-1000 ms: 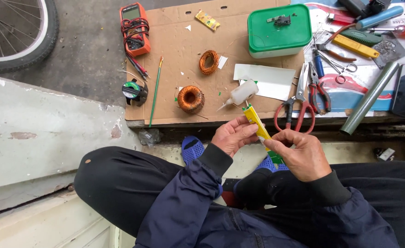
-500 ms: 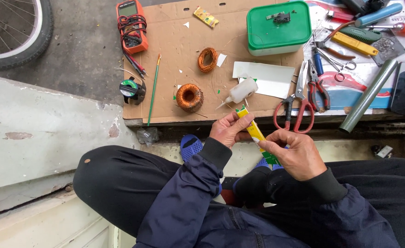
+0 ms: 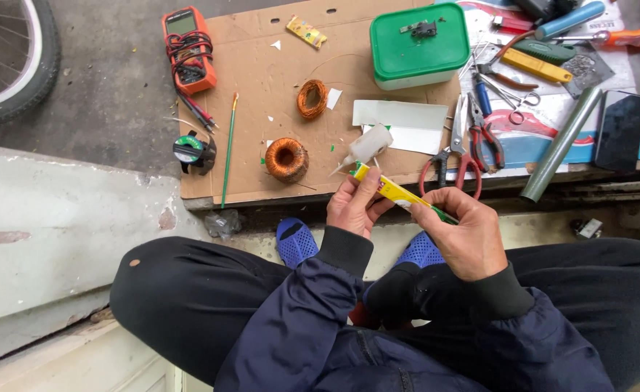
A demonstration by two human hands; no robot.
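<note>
Yellow tool (image 3: 392, 190) gripped by both hands, left hand (image 3: 355, 205), right hand (image 3: 461, 232), just off cardboard edge (image 3: 211, 197)

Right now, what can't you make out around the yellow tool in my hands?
Head view only:
- yellow tool: its far end is buried in the right hand.
- left hand: the fingers hide how it grips.
- bicycle wheel: cut off by the frame edge.
- green-lidded box: the small part on it is too small.
</note>
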